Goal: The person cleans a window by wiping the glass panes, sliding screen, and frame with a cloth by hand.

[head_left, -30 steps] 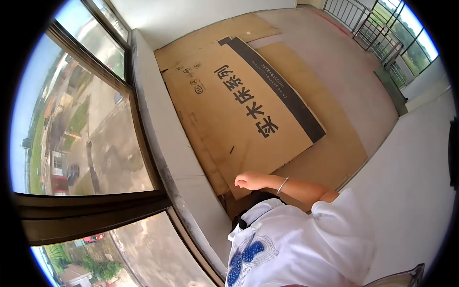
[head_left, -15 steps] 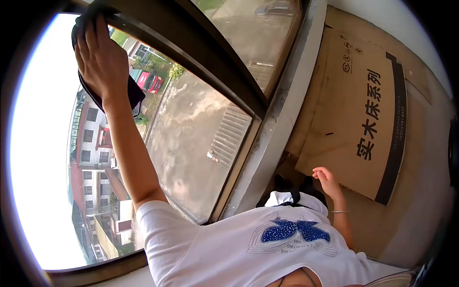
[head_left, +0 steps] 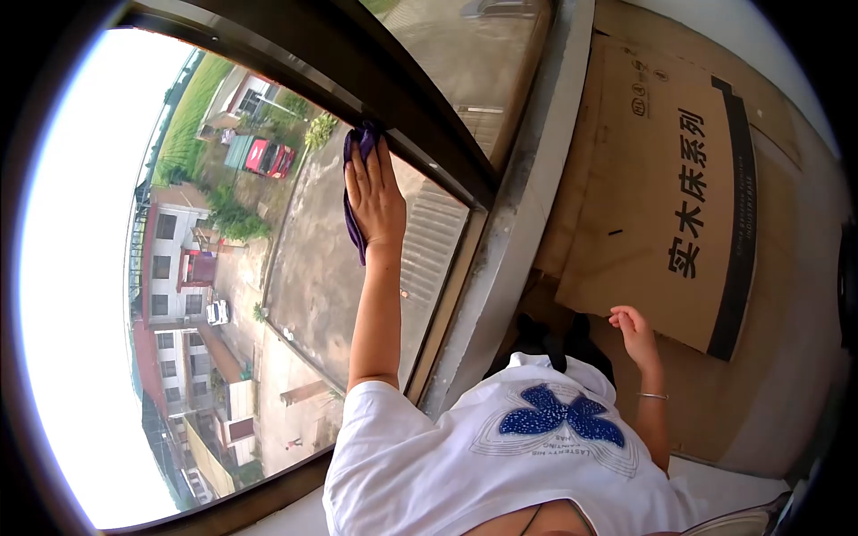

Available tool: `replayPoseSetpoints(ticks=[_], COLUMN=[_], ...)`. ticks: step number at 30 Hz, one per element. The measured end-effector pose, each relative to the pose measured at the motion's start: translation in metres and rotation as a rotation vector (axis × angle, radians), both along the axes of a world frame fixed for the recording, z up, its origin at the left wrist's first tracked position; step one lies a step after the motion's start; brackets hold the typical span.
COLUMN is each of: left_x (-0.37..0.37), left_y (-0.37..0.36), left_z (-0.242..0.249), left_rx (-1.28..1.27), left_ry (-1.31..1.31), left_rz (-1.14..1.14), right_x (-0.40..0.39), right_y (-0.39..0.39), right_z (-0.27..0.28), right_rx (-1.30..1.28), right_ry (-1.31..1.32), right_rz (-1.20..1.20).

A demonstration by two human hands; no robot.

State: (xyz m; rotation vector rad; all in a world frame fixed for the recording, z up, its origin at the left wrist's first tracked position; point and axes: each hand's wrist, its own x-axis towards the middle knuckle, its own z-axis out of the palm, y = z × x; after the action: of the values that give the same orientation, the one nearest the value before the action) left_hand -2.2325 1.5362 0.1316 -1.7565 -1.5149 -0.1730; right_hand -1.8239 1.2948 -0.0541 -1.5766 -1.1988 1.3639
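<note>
My left hand [head_left: 377, 201] lies with straight fingers over a dark purple cloth [head_left: 354, 223], pressing it to the window pane along the lower edge of a dark frame bar [head_left: 416, 138]. The cloth shows past the fingertips and down the side of the palm. My right hand [head_left: 636, 335] hangs by my side with loosely curled fingers, and nothing shows in it. Near it stands a large cardboard sheet [head_left: 643, 223] with black printed characters.
A grey sill [head_left: 509, 232] runs between the window and the cardboard. My shoes [head_left: 554, 332] are beside the foot of the wall. Through the glass, a concrete yard [head_left: 326, 241], a red truck [head_left: 270, 158] and several buildings appear below.
My left hand and the cloth have moved right and down along the frame bar, from the upper left corner of the pane. My right hand stays curled by my side.
</note>
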Motion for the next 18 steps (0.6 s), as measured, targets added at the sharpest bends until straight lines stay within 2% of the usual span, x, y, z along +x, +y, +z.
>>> replayPoseSetpoints(ticks=[9, 12, 14, 16, 18], left_x=[-0.013, -0.016, -0.016, -0.017, -0.015], left_y=[-0.016, -0.024, -0.029, -0.035, -0.050], left_z=[-0.107, -0.131, -0.135, -0.137, -0.130], left_rx=[-0.252, -0.278, -0.443, -0.403, -0.664], left_ry=[-0.002, 0.006, -0.050, -0.056, -0.341], left_rz=[-0.116, -0.152, -0.143, -0.194, -0.165], right_x=[0.006, 0.011, 0.015, 0.017, 0.019], right_y=[-0.035, -0.043, -0.044, -0.043, -0.038], right_z=[0.006, 0.006, 0.005, 0.004, 0.005], right_rx=[-0.053, -0.054, -0.039, -0.041, -0.039], right_ry=[-0.030, -0.027, -0.027, -0.021, -0.012], right_rz=[-0.058, -0.083, -0.098, -0.100, -0.097])
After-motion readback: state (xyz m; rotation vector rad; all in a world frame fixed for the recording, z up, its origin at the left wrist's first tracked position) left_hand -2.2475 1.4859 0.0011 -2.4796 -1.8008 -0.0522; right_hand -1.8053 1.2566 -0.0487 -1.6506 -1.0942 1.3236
